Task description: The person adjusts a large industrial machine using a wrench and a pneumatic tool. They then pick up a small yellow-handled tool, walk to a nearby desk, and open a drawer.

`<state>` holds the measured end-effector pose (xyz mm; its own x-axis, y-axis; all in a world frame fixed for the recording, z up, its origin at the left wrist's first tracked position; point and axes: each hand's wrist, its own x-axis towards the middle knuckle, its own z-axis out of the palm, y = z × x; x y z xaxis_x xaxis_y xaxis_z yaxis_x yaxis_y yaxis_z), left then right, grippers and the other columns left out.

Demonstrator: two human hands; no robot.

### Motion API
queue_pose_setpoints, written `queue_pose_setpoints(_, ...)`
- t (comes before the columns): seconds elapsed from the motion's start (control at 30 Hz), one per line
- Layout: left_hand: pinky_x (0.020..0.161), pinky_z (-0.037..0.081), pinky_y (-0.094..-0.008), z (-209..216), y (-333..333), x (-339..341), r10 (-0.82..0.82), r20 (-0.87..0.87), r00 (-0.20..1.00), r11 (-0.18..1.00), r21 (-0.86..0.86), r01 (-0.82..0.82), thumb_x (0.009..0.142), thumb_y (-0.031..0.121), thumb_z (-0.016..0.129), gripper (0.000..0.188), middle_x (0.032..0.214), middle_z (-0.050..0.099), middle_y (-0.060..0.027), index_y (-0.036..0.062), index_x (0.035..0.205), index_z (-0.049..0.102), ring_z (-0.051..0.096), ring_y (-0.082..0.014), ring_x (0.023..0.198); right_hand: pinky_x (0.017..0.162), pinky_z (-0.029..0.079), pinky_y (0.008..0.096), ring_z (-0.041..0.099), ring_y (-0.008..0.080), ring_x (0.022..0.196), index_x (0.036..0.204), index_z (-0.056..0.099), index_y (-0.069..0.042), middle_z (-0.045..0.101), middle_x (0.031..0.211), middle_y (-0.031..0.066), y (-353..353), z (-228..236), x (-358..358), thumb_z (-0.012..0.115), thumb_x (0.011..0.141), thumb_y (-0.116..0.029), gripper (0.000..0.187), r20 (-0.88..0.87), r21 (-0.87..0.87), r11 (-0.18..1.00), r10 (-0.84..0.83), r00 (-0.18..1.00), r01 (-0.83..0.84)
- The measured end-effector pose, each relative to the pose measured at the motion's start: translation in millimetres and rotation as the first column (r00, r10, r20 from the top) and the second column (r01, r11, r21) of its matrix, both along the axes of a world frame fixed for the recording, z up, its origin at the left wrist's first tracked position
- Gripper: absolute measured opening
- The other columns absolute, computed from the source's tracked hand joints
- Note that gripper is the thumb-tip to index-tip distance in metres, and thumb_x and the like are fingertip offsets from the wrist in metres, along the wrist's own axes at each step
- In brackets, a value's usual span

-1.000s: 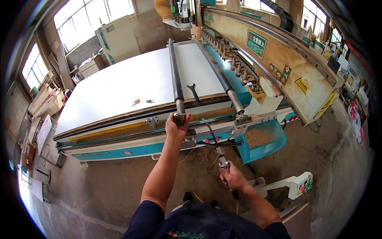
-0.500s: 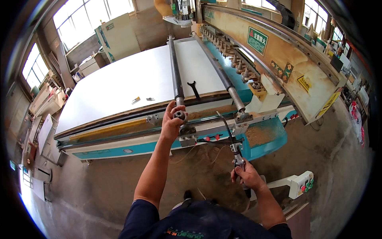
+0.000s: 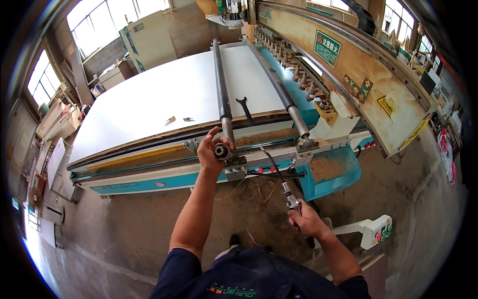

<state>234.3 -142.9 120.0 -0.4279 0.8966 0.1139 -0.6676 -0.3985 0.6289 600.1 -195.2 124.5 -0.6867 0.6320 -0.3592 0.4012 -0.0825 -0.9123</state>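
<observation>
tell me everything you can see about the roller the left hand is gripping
The roller is a long, dark grey metal cylinder lying across the machine's white board, running away from the person. Its near end narrows to a lighter steel shaft ending in a round bearing-like cap. The left hand wraps around that end at the table's front edge. A second, similar roller lies to its right.
</observation>
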Motion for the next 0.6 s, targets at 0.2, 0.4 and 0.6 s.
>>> queue_pose_setpoints(0.2, 0.065, 0.053, -0.0418, -17, 12, 4, 0.017, 0.234, 0.972, 0.997, -0.082, 0.003, 0.085, 0.007, 0.046, 0.036, 0.079, 0.059, -0.0164, 0.0001, 0.12, 0.047, 0.059, -0.0328, 0.071, 0.067, 0.047, 0.033, 0.057, 0.0154, 0.07, 0.11, 0.048, -0.003, 0.059, 0.075, 0.0053, 0, -1, -6, 0.059, 0.097, -0.025, 0.028, -0.041, 0.088, 0.996, 0.011, 0.999, -0.007)
queue_pose_setpoints(0.4, 0.067, 0.053, -0.04, -16, 20, 31, 0.077, 0.314, 0.946, 0.975, -0.222, -0.006, 0.084, 0.0, 0.043, 0.031, 0.081, 0.054, -0.015, -0.0022, 0.114, 0.045, 0.057, -0.032, 0.072, 0.068, 0.048, 0.0356, 0.061, 0.0197, 0.07, 0.111, 0.049, -0.001, 0.062, 0.074, 0.0069, -4, 11, -20, 0.059, 0.097, -0.025, 0.029, -0.019, 0.115, 0.993, -0.037, 0.999, 0.039)
queue_pose_setpoints(0.6, 0.064, 0.054, -0.0387, -16, 22, 38, 0.205, 0.323, 0.924, 0.948, -0.302, -0.104, 0.088, 0.004, 0.041, 0.025, 0.081, 0.055, -0.014, -0.0025, 0.112, 0.046, 0.058, -0.0293, 0.07, 0.07, 0.049, 0.0374, 0.062, 0.0235, 0.072, 0.113, 0.048, 0.0, 0.062, 0.075, 0.0094, -7, 5, -19, 0.059, 0.096, -0.026, 0.033, 0.053, 0.172, 0.985, -0.026, 0.998, 0.016)
